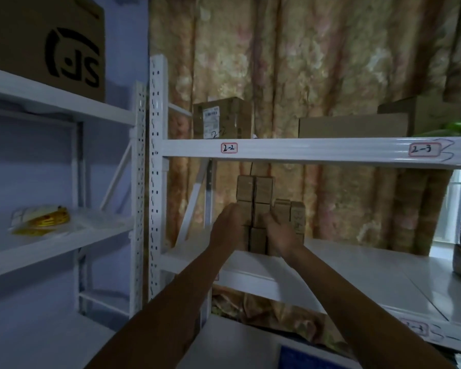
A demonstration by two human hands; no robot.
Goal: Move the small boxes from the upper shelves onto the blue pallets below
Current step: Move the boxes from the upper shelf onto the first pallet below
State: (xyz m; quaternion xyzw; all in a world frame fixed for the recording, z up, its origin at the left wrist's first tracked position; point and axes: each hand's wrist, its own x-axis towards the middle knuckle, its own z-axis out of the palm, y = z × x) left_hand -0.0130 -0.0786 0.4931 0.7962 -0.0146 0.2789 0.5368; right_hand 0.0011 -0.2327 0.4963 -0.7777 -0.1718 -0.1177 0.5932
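Head view: both hands reach into the stack of small boxes (254, 198) near the shelf's (357, 265) front left corner. The left hand (228, 230) cups the stack's left side; the right hand's (280, 235) fingers curl on a middle box. Best to squeeze one column evenly and draw it out level, so the top boxes don't topple.

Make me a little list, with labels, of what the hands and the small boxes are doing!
place: white shelf under the beam label 2-2
small boxes: brown stack, three layers tall, on that shelf
left hand: on the stack's left side
right hand: on the stack's front, lower right
grip: fingers blurred, cannot tell
blue pallet: corner visible at the bottom
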